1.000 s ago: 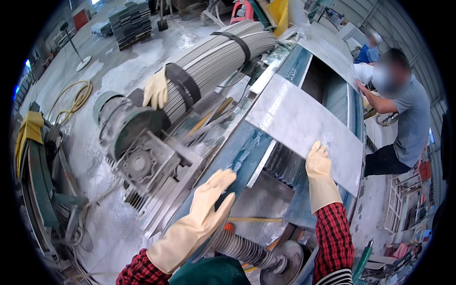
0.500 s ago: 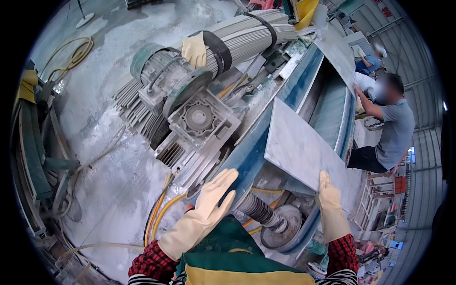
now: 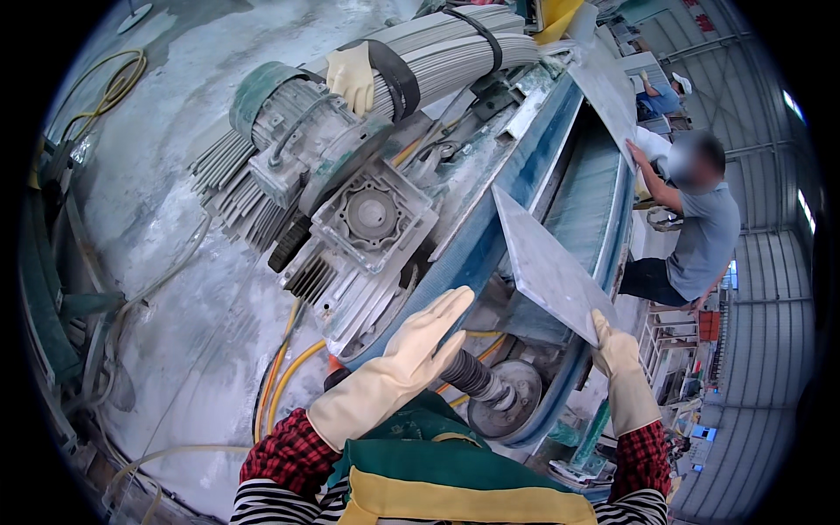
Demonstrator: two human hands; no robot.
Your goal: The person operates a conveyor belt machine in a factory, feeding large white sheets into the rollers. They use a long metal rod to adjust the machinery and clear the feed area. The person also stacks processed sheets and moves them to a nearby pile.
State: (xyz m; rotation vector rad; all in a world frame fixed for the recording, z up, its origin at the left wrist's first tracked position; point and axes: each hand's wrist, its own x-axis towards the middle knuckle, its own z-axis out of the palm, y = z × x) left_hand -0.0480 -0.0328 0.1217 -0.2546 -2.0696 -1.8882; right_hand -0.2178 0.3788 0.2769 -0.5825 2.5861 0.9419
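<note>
Both my hands wear cream rubber gloves. At the near corner of a white-grey marble tile (image 3: 553, 264), my right hand (image 3: 619, 366) grips the edge. The tile is tilted, with its far part over the blue conveyor belt (image 3: 468, 255). My left hand (image 3: 407, 359) hovers near the belt's near end, palm turned inward, fingers stretched out and thumb apart; it holds nothing. Below and between the hands are a round pulley wheel (image 3: 516, 404) and a dark ribbed hose (image 3: 472, 378).
Left of the belt stands a dusty motor with a gearbox (image 3: 372, 214). A bundle of pale strips (image 3: 437, 57) lies behind it, with an empty glove (image 3: 352, 77) on top. Across the belt, a person in a grey shirt (image 3: 704, 227) touches another slab (image 3: 608, 92). Yellow hoses (image 3: 293, 372) run across the floor.
The tile has tipped more steeply, showing a narrower face. My right hand has shifted slightly right with its corner. My left hand has moved right and a little up, staying open.
</note>
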